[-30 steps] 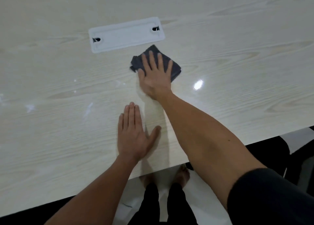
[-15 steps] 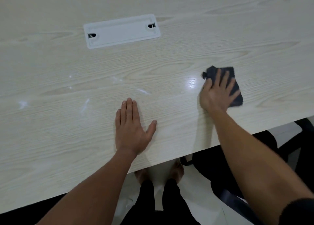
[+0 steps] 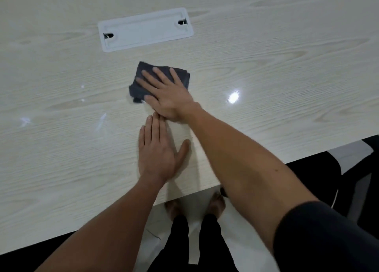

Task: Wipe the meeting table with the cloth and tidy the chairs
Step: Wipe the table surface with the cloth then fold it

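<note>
One dark cloth (image 3: 162,80) pressed flat under the right hand (image 3: 167,96) near the white cover plate (image 3: 145,29), left hand (image 3: 156,150) open on the table (image 3: 287,66); wiping underway, smudges left, chair (image 3: 352,169) untidied.

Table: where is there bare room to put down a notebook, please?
The table is bare right of the cloth and white cover plate, and left of the left hand. The middle is crowded: the right hand presses the cloth just beyond the left hand.
</note>
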Tool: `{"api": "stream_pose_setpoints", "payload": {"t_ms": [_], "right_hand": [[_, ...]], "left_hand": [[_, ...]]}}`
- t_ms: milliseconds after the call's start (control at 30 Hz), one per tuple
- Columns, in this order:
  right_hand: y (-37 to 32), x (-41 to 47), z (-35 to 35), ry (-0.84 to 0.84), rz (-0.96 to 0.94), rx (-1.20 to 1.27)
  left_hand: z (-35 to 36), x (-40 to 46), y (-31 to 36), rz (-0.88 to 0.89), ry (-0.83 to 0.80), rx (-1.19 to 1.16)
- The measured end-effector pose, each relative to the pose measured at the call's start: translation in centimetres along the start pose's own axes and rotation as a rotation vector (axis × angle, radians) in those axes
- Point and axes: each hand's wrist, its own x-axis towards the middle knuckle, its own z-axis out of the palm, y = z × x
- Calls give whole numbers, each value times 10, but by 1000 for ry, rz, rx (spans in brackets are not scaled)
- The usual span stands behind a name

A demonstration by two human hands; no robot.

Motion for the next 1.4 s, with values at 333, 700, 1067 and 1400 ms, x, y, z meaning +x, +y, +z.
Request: {"api": "stream_pose_setpoints", "payload": {"t_ms": [333,700,1067,1400], "right_hand": [[118,-154,-14,255,1170,136],[-26,39,0,252,941,179],[16,30,-9,-126,-388,-153],[65,47,-38,167,795,99]], "left_hand": [[-9,-8,-12,-30,47,-169],[-4,-26,-53,-113,103,-28],[-6,-27,-54,-141,92,-19],[-5,-26,-53,-142,119,-22]]}}
